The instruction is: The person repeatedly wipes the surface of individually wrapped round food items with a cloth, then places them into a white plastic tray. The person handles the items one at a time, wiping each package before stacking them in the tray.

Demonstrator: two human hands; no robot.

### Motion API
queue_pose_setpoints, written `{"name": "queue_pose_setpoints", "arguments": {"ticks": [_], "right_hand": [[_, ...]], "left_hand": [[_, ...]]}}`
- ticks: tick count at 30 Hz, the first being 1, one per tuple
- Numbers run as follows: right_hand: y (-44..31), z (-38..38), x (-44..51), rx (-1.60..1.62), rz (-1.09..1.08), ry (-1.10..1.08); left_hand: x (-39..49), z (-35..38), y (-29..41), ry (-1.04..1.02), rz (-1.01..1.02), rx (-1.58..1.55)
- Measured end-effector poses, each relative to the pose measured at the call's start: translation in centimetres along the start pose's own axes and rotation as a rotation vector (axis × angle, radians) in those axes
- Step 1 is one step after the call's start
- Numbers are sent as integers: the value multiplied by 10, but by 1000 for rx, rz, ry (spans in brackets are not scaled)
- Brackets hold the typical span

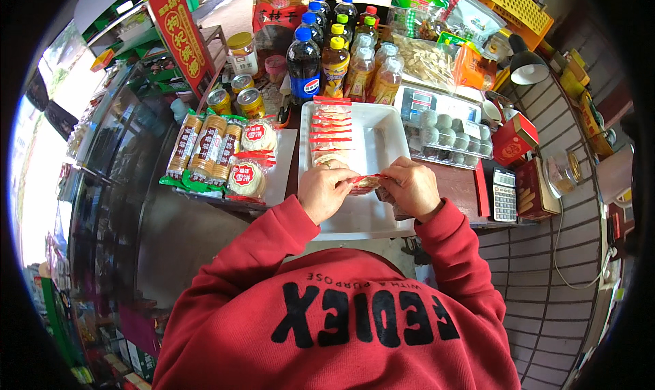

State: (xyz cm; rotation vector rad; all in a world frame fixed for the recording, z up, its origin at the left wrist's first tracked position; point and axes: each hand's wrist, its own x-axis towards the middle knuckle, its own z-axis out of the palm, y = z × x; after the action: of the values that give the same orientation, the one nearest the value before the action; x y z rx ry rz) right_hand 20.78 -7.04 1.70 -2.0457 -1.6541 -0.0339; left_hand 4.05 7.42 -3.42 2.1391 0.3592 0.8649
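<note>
A small red-edged clear packet [365, 184] is stretched between my left hand [322, 191] and my right hand [417, 186], both pinching its ends with fingertips. It is held over a white plastic tray [376, 126]. Along the tray's left side stands a row of similar packets [330, 129], overlapping one another, with red edges upward. My left hand covers the near end of that row. Below my right hand, a darker wrapped item [394, 202] shows only in part, and I cannot tell what it is.
Biscuit packs [207, 147] and round packaged cakes [246, 178] lie left of the tray. Soft drink bottles [304, 62] stand behind it. Clear egg cartons [450, 139] rest on the right, with a calculator [504, 193] and a red box [516, 138] beyond. A desk lamp [527, 65] overhangs that side.
</note>
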Motion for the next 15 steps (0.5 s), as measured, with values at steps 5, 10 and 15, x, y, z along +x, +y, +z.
{"name": "queue_pose_setpoints", "arguments": {"ticks": [5, 10, 15], "right_hand": [[-6, -2, -3, 20, 93, 6], [-13, -5, -6, -57, 84, 37], [-3, -24, -2, -89, 62, 78]], "left_hand": [[3, -7, 1, -83, -7, -51], [11, -11, 5, -117, 135, 93], [35, -10, 18, -167, 243, 196]]}}
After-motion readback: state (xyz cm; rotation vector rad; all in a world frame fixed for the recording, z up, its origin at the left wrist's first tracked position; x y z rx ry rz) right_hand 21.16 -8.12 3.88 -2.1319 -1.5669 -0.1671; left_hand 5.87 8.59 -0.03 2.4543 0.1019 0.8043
